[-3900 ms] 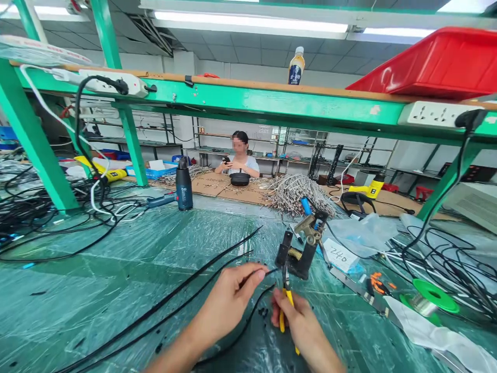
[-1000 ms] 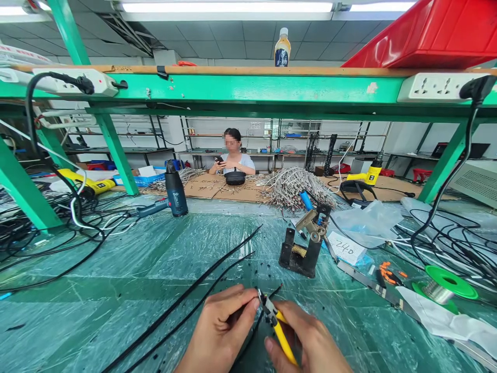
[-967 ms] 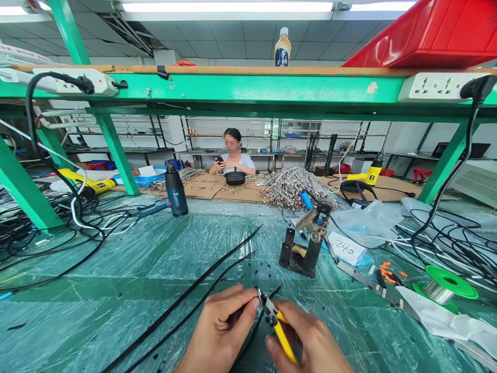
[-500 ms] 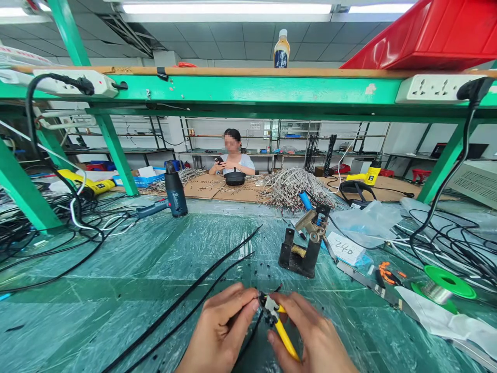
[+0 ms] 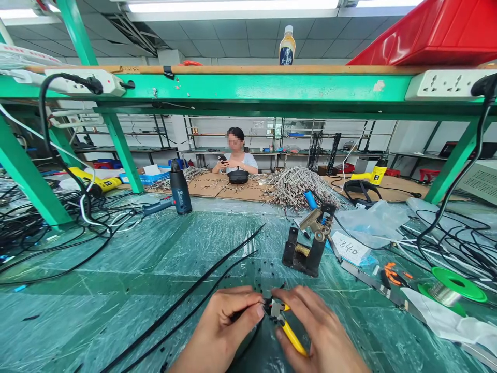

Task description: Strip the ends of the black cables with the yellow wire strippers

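My right hand (image 5: 316,324) is wrapped round a pair of yellow-handled cutting pliers (image 5: 294,338), whose metal jaws point up and left. Close beside the jaws, my left hand (image 5: 233,318) pinches the end of a thin black cable (image 5: 252,336) between thumb and forefinger. The jaws are at the cable end; whether they bite on it is too small to tell. Two longer black cables (image 5: 202,277) lie slanting across the green mat to the left. Small black scraps are scattered near my hands.
A soldering stand (image 5: 301,254) stands ahead on the right, with a solder spool (image 5: 456,285) farther right. Left of centre stands a heat gun (image 5: 179,191). A pile of grey cables (image 5: 301,186) lies at the back. Across the bench sits a person (image 5: 236,155) holding a phone.
The whole view has shifted slightly, so most things appear a little farther right. Both hands stay close together at the cable end, with the pliers still in my right hand.
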### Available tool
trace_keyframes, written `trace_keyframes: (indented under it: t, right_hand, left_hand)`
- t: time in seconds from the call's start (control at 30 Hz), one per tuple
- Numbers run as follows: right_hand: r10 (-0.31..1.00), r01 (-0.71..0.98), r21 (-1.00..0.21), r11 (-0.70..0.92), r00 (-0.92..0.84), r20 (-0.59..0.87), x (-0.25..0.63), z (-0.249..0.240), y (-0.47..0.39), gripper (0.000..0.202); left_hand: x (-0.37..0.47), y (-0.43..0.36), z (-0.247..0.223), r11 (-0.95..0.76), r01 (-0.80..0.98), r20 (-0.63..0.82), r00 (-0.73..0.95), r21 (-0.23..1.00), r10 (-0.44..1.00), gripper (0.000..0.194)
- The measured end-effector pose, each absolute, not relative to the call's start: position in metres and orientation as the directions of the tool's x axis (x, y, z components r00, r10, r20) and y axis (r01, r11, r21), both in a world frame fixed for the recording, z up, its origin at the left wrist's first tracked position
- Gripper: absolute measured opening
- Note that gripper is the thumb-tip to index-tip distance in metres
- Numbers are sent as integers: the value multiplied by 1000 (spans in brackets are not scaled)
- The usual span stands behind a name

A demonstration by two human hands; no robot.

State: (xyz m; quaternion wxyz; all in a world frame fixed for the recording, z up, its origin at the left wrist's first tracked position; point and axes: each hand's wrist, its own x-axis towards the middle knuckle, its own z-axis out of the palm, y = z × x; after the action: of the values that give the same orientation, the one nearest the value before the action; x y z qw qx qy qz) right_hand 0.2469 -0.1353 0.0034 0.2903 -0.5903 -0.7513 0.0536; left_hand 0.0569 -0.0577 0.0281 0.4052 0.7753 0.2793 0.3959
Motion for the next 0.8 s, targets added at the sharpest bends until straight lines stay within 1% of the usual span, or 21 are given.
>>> trace_keyframes:
  t: [0.17, 0.33, 0.53, 0.67, 0.8]
  right_hand:
    - [920, 848, -426, 316, -164, 356, 249, 1, -134, 58]
    - [909, 854, -404, 328, -168, 382, 249, 4, -135, 56]
    - [885, 886, -318, 337, -183, 428, 250, 7, -136, 58]
    - [877, 881, -304, 363, -214, 430, 251, 6, -136, 62]
    - [884, 879, -307, 365, -223, 411, 252, 4, -136, 62]
  left_hand:
    - [60, -58, 39, -473, 77, 346, 582, 878, 736, 32]
    - [59, -55, 38, -381, 69, 252, 639, 922, 726, 32]
    - [58, -53, 46, -319, 57, 171, 748, 946, 641, 39]
    - [59, -52, 46, -273, 55, 139, 756, 960, 639, 37]
    - [59, -50, 43, -209, 24, 120, 754, 978, 646, 32]
